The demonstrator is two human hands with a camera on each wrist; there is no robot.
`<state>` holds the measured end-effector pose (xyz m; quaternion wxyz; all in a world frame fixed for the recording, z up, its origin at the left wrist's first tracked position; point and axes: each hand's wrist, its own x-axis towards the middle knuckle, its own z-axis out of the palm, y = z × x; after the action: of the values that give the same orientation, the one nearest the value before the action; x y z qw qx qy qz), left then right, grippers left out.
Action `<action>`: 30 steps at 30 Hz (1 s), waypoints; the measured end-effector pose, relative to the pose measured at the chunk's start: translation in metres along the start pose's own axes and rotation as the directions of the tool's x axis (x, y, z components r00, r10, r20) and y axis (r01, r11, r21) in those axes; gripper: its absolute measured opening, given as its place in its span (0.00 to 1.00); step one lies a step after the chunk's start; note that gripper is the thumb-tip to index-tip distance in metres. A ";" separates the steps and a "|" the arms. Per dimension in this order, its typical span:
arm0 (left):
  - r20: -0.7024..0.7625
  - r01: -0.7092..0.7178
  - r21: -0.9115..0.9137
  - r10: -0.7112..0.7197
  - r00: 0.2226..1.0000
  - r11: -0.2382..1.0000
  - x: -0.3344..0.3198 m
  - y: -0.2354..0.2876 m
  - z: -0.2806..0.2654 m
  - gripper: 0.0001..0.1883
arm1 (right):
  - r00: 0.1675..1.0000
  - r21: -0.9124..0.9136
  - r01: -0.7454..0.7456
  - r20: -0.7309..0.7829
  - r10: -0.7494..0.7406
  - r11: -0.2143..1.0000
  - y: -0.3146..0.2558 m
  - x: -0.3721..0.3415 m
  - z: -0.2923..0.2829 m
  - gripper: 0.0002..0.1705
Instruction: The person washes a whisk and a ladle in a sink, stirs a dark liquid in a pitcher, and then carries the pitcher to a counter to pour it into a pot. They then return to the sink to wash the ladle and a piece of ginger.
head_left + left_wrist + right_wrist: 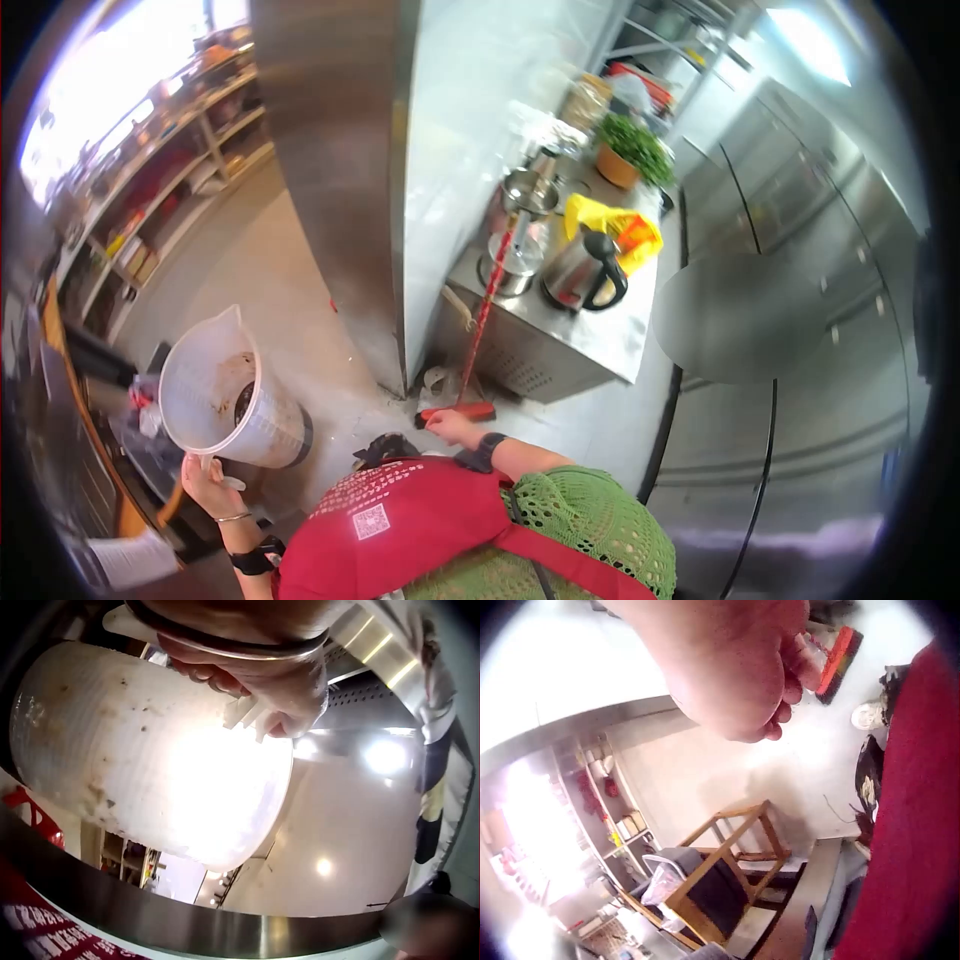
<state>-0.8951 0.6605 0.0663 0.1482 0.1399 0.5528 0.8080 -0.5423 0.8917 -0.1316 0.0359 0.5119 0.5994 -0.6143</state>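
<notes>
A large translucent plastic jug (275,425) with brown stains inside is at the lower left of the head view. My left hand (208,487) grips it at the handle side; the left wrist view shows this hand (289,686) beside the stained jug wall (82,742). In front of the red apron, my right hand (455,430) has loosely curled fingers and nothing visible in it. The right wrist view shows the same hand (727,675) overlapping the red broom head (841,664); whether they touch I cannot tell.
A steel counter (610,350) bears a kettle (575,270), a yellow bag (590,213) and a potted plant (618,168). The broom handle (480,330) leans there. Steel cabinets (820,430) line the right; a wooden frame (765,832) stands on the floor.
</notes>
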 end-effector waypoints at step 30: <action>-0.902 -0.190 0.392 0.335 -0.273 0.900 -0.783 0.078 0.026 0.12 | 0.156 -0.276 0.861 0.943 0.293 0.427 0.083 -0.229 0.341 0.10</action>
<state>-0.1733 0.3470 0.0992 -0.5182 -0.4080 0.4536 0.5993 -0.5790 0.4744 -0.1179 0.4800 -0.2292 0.7495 -0.3941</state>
